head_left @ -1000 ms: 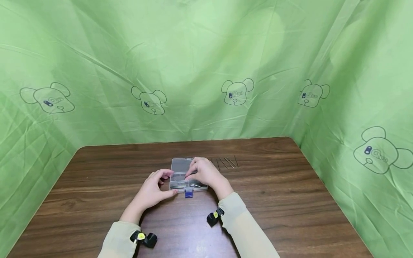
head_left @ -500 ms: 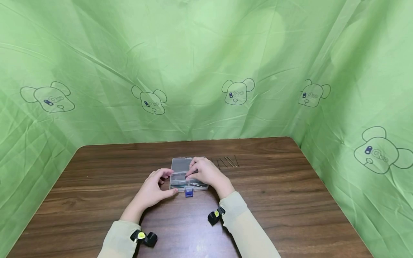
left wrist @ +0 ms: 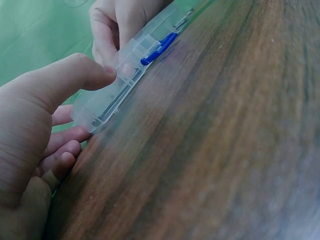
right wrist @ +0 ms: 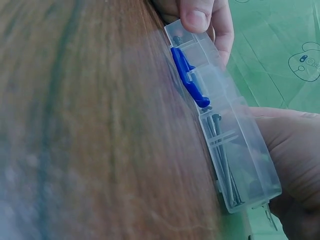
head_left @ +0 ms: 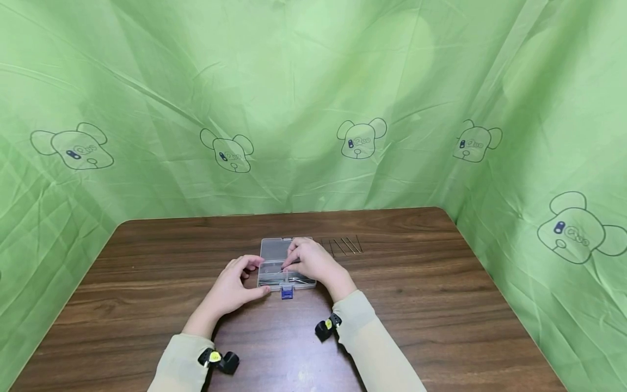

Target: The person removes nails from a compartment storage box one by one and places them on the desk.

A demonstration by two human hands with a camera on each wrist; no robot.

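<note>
A clear plastic compartment box (head_left: pixel 268 269) lies on the table with its lid (head_left: pixel 274 249) folded back and a blue latch (head_left: pixel 287 293) at the front. My left hand (head_left: pixel 230 288) grips the box's left end, thumb at the front corner and fingers at the far side. Long nails (right wrist: pixel 222 160) lie in the front compartments. My right hand (head_left: pixel 313 264) reaches over the box's right half, thumb and forefinger brought together low over a rear compartment. I cannot tell what is between those fingertips. In the left wrist view the left thumb (left wrist: pixel 97 75) presses the box wall.
Several thin nails (head_left: pixel 347 246) lie in a row on the wooden table (head_left: pixel 416 305), right of the box. Green fabric (head_left: pixel 294 81) with printed bear heads hangs around the table's back and sides. A black camera (head_left: pixel 227 363) sits on the left wrist, another (head_left: pixel 324 330) on the right.
Almost nothing moves. Both hands keep their places at the box, with only a slight shift of the right hand and forearm.
</note>
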